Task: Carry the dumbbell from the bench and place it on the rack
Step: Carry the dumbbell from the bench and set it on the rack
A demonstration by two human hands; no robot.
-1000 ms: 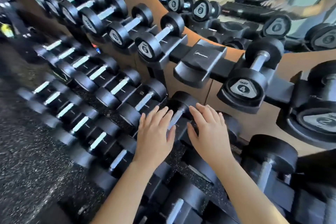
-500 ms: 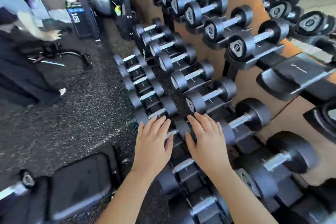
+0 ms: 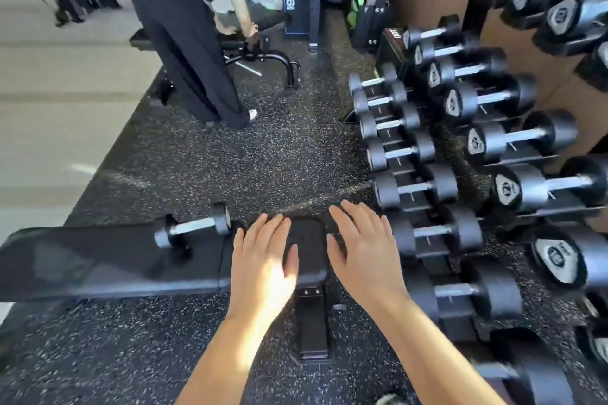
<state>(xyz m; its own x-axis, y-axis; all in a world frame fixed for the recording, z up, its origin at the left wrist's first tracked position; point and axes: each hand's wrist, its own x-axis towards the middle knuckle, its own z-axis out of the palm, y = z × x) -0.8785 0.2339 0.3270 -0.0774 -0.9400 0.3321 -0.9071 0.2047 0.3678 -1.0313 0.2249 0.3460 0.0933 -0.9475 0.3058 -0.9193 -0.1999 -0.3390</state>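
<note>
On the bench (image 3: 98, 260), the dumbbell (image 3: 194, 226) lies blurred, hands empty.

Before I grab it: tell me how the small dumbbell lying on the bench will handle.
The dumbbell has round heads and lies on the flat bench pad, so a nudge may roll it. It looks smaller than most on the rack, so probably a one-hand lift. Its bare metal handle could be slick; both the left hand and right hand are empty.

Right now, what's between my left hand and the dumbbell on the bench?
In the head view, only bare black bench padding lies between the left hand and the dumbbell; nothing else sits on that stretch.
</note>
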